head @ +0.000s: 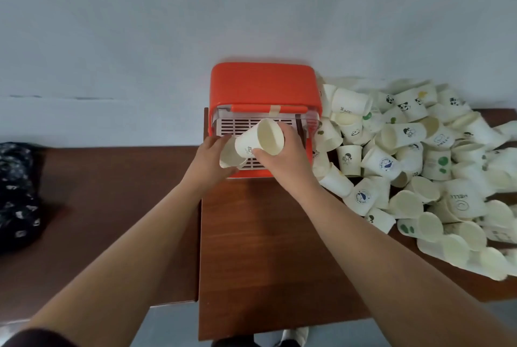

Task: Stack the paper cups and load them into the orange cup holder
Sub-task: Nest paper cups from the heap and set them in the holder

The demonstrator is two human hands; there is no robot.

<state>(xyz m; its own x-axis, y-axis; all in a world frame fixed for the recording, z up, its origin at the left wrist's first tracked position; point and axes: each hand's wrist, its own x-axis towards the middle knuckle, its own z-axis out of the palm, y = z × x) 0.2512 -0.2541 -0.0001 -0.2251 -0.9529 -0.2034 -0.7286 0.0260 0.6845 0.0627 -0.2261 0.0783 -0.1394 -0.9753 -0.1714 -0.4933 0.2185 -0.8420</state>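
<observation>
Two paper cups (251,145) sit half-nested over the orange cup holder (264,86), my right hand (282,156) gripping the upper one, my left hand (209,156) wrapped around the lower; pushing them together at this angle could crumple a rim

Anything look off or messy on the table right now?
Yes. The loose paper cups lie in a jumbled heap right of the orange holder, most tipped on their sides, some at the table's edge. A strip of tape sits on the holder's front bar. No spill shows.
</observation>
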